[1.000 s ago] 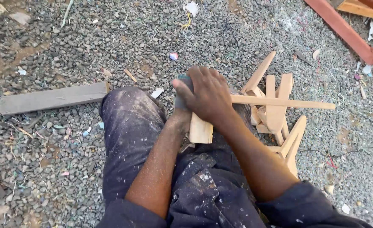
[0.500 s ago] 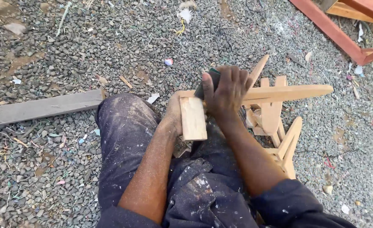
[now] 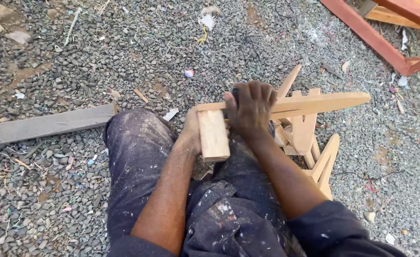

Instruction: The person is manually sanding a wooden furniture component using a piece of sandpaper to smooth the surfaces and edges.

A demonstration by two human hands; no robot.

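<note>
Workpiece: an L-shaped wooden piece lies across the person's lap, a short block pointing toward the body and a long tapered arm reaching out to the right.
Right hand: the right hand presses down on the joint of the piece, fingers curled over a dark object that is mostly hidden.
Left hand: the left hand is behind the short block, gripping it from the left; its fingers are hidden.
Support: the dusty dark trousers carry the piece; both knees point up the frame.
Obstruction: a pile of cut wooden pieces lies just right of the lap, under the long arm; at least five show, overlapping.
Left side: one grey plank lies flat on the gravel ground, touching the left knee.
Far edge: a red-brown wooden frame crosses the upper right corner, well apart from the hands.
Open room: loose gravel with scraps above the knees and at the far right.
Litter: a white feather and small wood chips lie scattered.
</note>
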